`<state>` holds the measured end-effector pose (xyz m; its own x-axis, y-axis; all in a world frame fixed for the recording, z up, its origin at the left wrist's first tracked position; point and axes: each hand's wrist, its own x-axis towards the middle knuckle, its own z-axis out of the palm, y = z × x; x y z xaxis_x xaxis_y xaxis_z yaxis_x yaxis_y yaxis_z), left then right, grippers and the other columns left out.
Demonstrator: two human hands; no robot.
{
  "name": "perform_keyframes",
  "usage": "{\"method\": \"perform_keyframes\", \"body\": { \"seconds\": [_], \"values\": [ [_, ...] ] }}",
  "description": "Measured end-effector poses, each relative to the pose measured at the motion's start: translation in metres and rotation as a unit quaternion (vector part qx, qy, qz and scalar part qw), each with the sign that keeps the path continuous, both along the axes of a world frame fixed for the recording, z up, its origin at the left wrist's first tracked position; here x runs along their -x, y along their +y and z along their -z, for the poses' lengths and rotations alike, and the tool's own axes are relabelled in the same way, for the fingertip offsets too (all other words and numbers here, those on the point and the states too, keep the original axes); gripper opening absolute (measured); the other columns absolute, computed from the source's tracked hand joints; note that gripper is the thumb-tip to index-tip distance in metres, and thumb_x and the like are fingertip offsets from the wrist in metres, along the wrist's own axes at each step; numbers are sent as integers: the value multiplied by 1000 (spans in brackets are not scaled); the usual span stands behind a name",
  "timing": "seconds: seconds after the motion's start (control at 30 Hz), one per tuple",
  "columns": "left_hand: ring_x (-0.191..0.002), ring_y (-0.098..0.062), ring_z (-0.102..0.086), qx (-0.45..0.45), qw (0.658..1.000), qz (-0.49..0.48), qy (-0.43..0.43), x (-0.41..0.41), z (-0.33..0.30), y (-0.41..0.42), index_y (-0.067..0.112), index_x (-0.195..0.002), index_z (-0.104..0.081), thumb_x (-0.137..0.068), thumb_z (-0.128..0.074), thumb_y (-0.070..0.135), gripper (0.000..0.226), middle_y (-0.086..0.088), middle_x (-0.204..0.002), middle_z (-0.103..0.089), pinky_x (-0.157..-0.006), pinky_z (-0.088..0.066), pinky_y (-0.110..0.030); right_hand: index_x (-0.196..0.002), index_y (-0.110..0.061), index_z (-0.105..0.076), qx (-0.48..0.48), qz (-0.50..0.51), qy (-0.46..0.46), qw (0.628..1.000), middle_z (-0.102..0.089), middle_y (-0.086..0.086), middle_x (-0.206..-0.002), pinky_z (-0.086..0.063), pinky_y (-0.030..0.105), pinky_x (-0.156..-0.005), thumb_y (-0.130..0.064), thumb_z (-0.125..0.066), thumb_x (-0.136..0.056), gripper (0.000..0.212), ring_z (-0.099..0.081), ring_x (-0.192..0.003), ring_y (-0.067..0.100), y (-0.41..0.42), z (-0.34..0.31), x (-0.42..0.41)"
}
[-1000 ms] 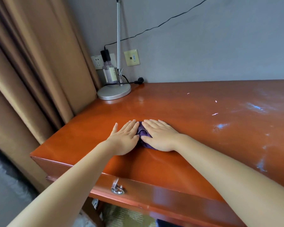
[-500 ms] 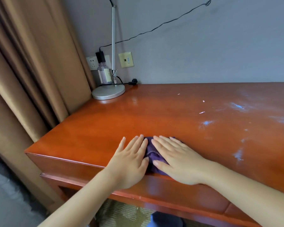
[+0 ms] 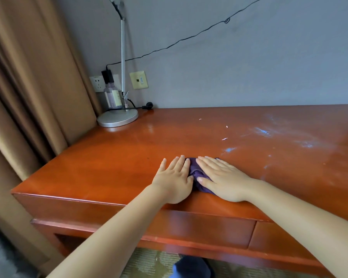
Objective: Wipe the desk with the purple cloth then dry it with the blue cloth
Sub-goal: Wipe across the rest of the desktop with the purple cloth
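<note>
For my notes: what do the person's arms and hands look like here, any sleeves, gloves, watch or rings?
Both forearms are bare as far as the frame shows, with no sleeve in view. The left hand and right hand wear no gloves. No watch, bracelet or ring shows on either wrist or on the visible fingers. The nails look short and unpainted. No markings show on the arms.

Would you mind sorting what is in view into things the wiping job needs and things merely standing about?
Job: purple cloth, desk, left hand, right hand.
Standing about: lamp, bottle, curtain, wall sockets.
</note>
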<state>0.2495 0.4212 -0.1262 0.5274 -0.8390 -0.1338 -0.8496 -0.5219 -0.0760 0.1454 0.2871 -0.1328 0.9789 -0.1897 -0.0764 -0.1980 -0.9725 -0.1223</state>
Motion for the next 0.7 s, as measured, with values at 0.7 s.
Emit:
{"method": "perform_keyframes", "body": {
  "seconds": [0.7],
  "values": [
    [-146, -18, 16, -7, 996, 85, -28, 31, 8, 3, 14, -153, 9, -98, 1, 47, 65, -5, -160, 15, -119, 7, -39, -152, -23, 12, 0, 64, -40, 997, 18, -11, -158, 16, 16, -107, -46, -13, -103, 60, 17, -143, 1, 15, 4, 58]
  ]
}}
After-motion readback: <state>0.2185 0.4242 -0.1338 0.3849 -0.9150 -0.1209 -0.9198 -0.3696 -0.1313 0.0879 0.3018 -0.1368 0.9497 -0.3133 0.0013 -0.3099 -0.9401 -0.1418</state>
